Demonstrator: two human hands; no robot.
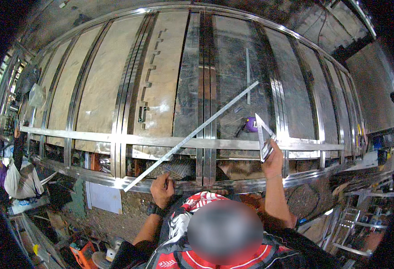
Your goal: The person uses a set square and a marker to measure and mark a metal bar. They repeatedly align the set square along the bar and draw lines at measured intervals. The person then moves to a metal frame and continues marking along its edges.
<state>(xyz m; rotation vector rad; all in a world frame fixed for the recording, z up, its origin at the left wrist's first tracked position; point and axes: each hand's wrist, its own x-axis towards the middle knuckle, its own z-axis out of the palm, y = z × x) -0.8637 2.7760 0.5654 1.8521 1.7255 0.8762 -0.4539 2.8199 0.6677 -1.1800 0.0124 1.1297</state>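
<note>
My right hand point(273, 160) is closed around a triangular metal square point(260, 136), with its point standing up over a long flat metal bar point(170, 141). Near the front rail of the shiny metal frame point(206, 183), my left hand point(162, 191) has its fingers curled together. Whether anything small is in them I cannot make out. A long steel ruler point(192, 138) lies diagonally over the frame, its lower end left of my left hand. Just beyond the square sits a purple tape measure point(251, 124). A second, shorter ruler point(248, 76) lies farther off.
Flat boards point(100, 80) lie beneath the frame's crossbars. Several small metal pieces form a row on one board, near a short open tube point(142, 114). At far left hangs a whitish bag point(22, 179). An orange tool point(83, 254) is at lower left; metal racks point(354, 224) stand at right.
</note>
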